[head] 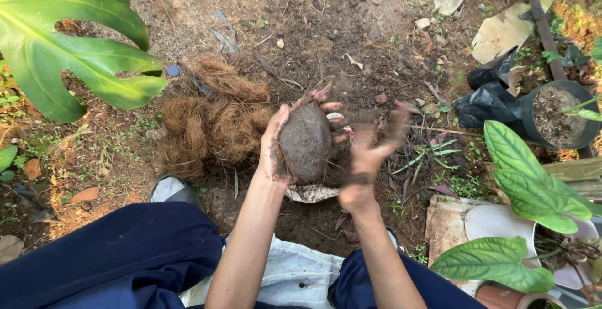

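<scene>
Left hand point(276, 149), fingers curled, cradles a soil ball point(305, 141) above the ground; right hand point(370, 152), blurred, fingers spread, pats it. Firm, even pressing should keep it round. Coconut fibre point(210, 121) lies beside.

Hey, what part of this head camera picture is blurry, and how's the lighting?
Head view: the right hand is smeared by motion blur, fingers streaked; the left hand and the soil ball it cups are sharper. Light is soft, even daylight with no hard shadows or glare. The big leaf at top left looks stretched by the wide lens.
</scene>
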